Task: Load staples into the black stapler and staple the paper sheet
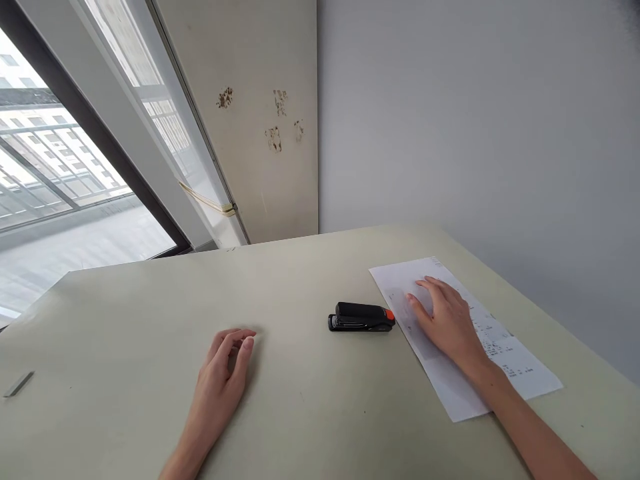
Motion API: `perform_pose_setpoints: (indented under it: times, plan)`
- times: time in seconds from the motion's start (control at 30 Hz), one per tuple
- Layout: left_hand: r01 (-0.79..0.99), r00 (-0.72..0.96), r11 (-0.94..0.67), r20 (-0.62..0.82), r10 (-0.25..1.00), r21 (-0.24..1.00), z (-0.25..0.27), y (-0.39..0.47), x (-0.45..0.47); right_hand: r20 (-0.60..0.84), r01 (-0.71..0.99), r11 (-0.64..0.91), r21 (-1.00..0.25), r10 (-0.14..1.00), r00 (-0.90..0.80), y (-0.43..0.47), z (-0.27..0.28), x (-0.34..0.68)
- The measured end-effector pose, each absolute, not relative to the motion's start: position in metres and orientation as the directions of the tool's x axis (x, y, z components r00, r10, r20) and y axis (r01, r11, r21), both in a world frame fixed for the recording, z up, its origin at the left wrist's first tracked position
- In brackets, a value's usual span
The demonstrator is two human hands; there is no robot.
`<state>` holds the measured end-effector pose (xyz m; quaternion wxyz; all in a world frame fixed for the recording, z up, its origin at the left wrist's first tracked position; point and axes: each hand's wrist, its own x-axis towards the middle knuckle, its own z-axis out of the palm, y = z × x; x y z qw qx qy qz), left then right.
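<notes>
My left hand [223, 377] rests on the table with its fingers loosely bent and the thumb apart from them; nothing is in it. Flat on the sheets of paper [400, 280] lies my right hand [445, 323], fingers stretched and thumb spread, gripping nothing. Printed lines show on the paper, partly covered by that hand and forearm; whether it is one sheet or more I cannot tell. A black stapler [363, 317] with an orange end lies between my hands. Its orange end is close to the paper's left edge, and neither hand touches it.
The pale table [300, 413] reaches to a grey wall [450, 120] at the right. A small grey strip [19, 384] lies near the table's left side. Behind the table stand a stained cream panel [270, 187] and a window [55, 153] with railings outside.
</notes>
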<state>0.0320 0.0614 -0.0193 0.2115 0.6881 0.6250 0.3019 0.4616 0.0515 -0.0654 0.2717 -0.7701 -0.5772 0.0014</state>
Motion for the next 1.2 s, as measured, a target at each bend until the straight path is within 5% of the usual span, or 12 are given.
perform_pose_setpoints:
  times: [0.37,0.73,1.2]
  plan:
    - [0.757,0.101,-0.178,0.156,0.983,0.628,-0.023,0.063,0.031,0.242,0.938,-0.222,-0.266,0.926,0.288,0.054,-0.078,0.457]
    - [0.783,0.141,-0.201,0.147,0.979,0.589,-0.022,0.064,0.030,0.344,0.862,-0.210,-0.461,0.853,0.392,0.052,-0.066,0.477]
    - [0.788,0.184,-0.266,0.201,0.962,0.555,-0.020,0.062,0.033,0.292,0.830,-0.176,-0.529,0.881,0.373,0.054,-0.063,0.458]
